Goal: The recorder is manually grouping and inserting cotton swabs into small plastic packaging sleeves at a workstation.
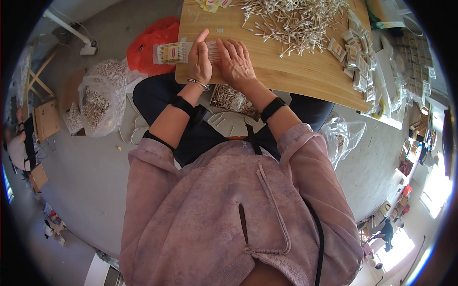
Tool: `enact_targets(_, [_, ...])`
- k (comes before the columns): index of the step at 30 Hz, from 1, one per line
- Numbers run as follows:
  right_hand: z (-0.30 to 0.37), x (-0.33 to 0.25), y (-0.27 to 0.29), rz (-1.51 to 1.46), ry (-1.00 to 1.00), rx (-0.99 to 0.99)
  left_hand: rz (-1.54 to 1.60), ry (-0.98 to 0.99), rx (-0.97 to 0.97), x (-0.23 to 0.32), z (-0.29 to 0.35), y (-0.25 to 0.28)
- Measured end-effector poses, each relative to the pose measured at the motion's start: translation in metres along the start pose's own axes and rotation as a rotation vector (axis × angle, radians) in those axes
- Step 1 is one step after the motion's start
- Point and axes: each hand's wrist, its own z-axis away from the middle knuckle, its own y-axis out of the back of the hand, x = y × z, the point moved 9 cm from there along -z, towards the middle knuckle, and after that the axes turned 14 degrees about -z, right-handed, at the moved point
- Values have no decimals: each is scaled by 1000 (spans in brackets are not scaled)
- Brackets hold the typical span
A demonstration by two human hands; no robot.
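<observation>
A clear plastic bag of cotton swabs (171, 53) with a yellow label card lies along the near left edge of the wooden table. My left hand (200, 63) stands on its edge across the bag's middle, fingers and thumb pointing away from me, not wrapped round it. Beside it, my right hand (236, 63) lies palm down over the bag's right end, its fingers stretched out. A strip of the bag shows between both hands; what lies beneath the right palm is hidden.
Loose cotton swabs (291, 21) are heaped on the table's far side. Filled packets (358, 55) are piled at its right edge. A red plastic bag (152, 43) sits left of the table. An open box of swabs (229, 99) stands below the near edge. Big swab bags (98, 102) rest at left.
</observation>
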Motion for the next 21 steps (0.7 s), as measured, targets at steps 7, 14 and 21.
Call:
enact_targets(7, [-10, 21, 30, 8, -68, 194, -26, 18, -76, 2, 7, -8])
enact_targets(14, [-30, 59, 61, 210, -201, 240, -127, -83, -46, 7, 9, -3])
enact_targets(21, [6, 58, 58, 371, -206, 285, -408, -317, 11, 27, 12, -15])
